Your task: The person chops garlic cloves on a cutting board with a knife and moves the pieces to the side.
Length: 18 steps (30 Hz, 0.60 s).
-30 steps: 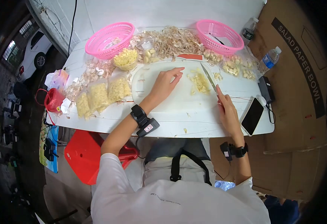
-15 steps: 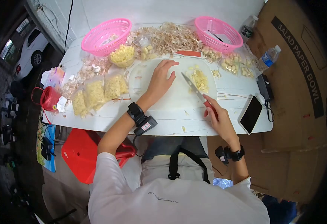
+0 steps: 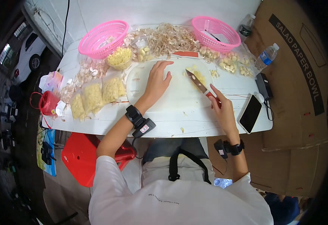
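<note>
Reaches forward with both bare arms. Slants the left forearm (image 3: 115, 133) toward one o'clock, holding out an open left hand (image 3: 157, 81) just left of twelve o'clock, with back upward, fingers loosely bent toward one o'clock and thumb apart. Angles the right forearm (image 3: 240, 163) toward eleven o'clock, bringing to one o'clock a right hand (image 3: 224, 109) closed in a grip, index finger extended toward eleven o'clock.

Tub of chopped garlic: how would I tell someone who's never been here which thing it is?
Start at the white table and find the left of the two pink baskets along its far side. The tub sits at that basket's near right edge. It is round and heaped above its rim, unlike the bags of pale pieces nearer the person.
</note>
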Tool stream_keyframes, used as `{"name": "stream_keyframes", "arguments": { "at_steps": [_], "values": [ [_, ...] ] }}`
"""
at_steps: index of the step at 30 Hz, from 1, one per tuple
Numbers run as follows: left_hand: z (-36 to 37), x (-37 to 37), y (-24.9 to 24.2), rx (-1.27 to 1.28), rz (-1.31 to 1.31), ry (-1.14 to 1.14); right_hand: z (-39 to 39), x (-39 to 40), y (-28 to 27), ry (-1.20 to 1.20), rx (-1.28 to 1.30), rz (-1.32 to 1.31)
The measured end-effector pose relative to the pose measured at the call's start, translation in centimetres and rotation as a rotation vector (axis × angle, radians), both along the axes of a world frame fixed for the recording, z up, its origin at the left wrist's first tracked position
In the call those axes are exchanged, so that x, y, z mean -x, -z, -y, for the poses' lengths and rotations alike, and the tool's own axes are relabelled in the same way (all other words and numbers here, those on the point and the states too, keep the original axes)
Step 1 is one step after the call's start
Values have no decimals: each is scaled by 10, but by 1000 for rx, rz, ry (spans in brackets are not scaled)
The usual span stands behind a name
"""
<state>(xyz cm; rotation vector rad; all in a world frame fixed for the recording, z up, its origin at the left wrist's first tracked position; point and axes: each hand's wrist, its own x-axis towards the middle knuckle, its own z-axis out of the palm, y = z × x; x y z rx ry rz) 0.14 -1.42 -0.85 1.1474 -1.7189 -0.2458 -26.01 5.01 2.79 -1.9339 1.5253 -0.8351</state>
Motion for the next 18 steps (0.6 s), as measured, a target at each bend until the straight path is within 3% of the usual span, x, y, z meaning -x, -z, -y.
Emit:
{"name": "stream_keyframes", "arguments": {
  "at_steps": [2, 5, 6, 9, 12, 16, 18],
  "values": [
    [0, 1, -2, -12, -2, -1, 1, -8, -1, -118, 30, 118],
    [-1, 2, 0, -21, -12, -32, 8, -21, -4, -235, 49, -4],
    [0, 2, 1, -19, -22, -29, 13, -25, 5, -290, 120, 82],
    [1, 1, 2, -31, -29, -20, 27, -30, 22, -277, 284, 11],
    [1, 1, 2, -49, -18, -17, 31, -26, 26, -75, 155, -47],
    [-1, 2, 4, -60, 0, -10, 30, -19, 22, -8, 253, 24],
    [1, 3, 5, -63, -1, -9, 32, -7, 12, 28, 22, 58]
  ]
}}
